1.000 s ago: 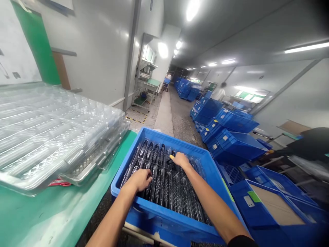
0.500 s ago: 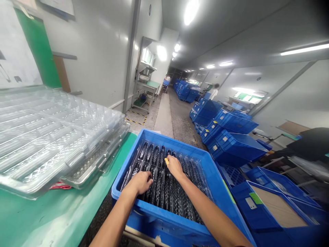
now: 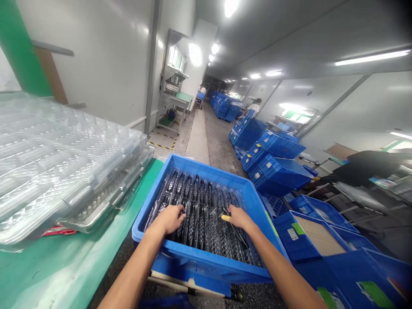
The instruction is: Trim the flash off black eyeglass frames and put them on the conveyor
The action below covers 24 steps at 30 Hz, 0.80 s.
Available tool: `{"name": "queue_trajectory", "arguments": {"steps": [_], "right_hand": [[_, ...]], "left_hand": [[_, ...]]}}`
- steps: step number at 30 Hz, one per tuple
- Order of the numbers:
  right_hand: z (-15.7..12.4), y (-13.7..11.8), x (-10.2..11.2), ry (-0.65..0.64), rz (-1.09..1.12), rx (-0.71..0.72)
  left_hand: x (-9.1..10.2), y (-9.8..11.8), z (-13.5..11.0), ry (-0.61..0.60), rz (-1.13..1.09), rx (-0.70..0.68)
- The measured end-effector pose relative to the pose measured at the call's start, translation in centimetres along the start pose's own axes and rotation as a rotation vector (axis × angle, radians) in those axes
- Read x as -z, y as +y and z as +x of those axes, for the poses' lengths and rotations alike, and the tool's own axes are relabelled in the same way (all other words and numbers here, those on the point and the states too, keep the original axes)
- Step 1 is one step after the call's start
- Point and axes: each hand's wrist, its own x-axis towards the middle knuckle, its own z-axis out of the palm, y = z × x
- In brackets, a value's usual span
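A blue plastic bin [image 3: 206,256] stands in front of me. In it lies a clear plastic tray [image 3: 238,201] with long pockets, many filled with black elongated parts [image 3: 201,225] that have a criss-cross pattern. My left hand [image 3: 172,218] is over the tray's left part, its fingers curled in; what they hold, if anything, is hidden. My right hand [image 3: 240,217], with a yellow cover on one finger, is closed over the tray's right part. A slender black part [image 3: 238,237] slants down from its fingers, over pockets that look unfilled.
Stacked clear trays [image 3: 64,159] sit on the green table [image 3: 61,274] at left, with a red item [image 3: 59,231] beneath. Blue bins [image 3: 280,171] are piled along the right. A person in dark clothing [image 3: 367,169] is at far right. An aisle [image 3: 197,137] runs ahead.
My right hand has moved right across the tray, and a black part now shows beneath its fingers. My left hand has shifted slightly up and left in view. The camera view has turned slightly right.
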Motion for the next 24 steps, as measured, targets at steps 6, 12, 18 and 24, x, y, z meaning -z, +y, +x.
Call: {"name": "queue_trajectory", "arguments": {"steps": [6, 12, 18, 24], "right_hand": [[-0.5, -1.4, 1.9, 0.059, 0.101, 0.022], [-1.2, -6.4, -0.1, 0.017, 0.193, 0.046], [-3.2, -7.0, -0.8, 0.073, 0.058, 0.097], [0.4, -13.9, 1.9, 0.293, -0.012, 0.553]], "left_hand": [[0.4, 0.3, -0.3, 0.063, 0.009, -0.034], [0.4, -0.1, -0.4, 0.136, -0.010, -0.053], [0.8, 2.5, -1.3, 0.368, -0.105, -0.186], [-0.4, 4.1, -8.7, 0.506, -0.028, -0.175]]}}
